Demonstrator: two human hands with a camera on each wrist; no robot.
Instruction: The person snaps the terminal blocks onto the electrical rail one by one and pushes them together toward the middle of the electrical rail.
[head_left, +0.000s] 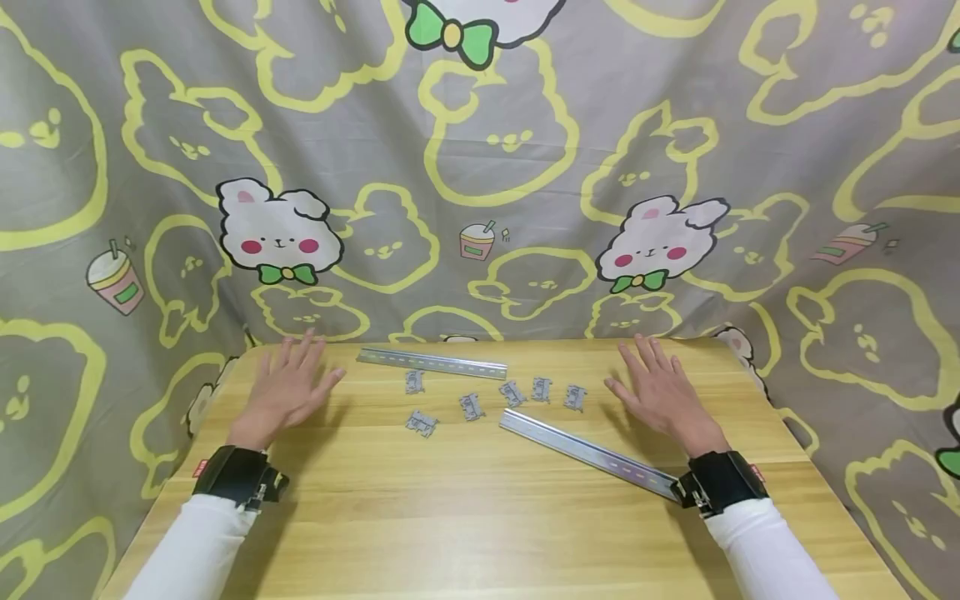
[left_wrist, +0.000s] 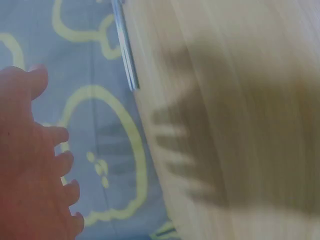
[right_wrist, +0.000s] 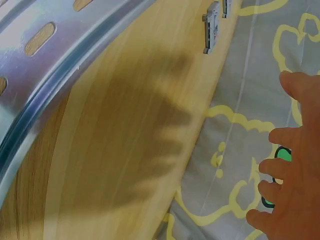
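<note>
My left hand (head_left: 287,388) is held over the left side of the table, fingers straight and spread, holding nothing. The right hand (head_left: 664,390) is spread likewise over the right side, also with nothing in it. Two slotted metal rails lie between them. The far rail (head_left: 431,363) lies near the back edge, nearer the left hand. The near rail (head_left: 585,452) slants down toward the right wrist, and its slots (right_wrist: 40,39) show large in the right wrist view. Several small grey clip-like parts, such as this grey piece (head_left: 471,407), lie scattered around the rails.
The wooden table (head_left: 420,525) has a patterned curtain (head_left: 517,158) behind it and along both sides. Black camera bands (head_left: 234,477) sit on both wrists. The near rail's right end is partly hidden by the right wrist band (head_left: 723,482).
</note>
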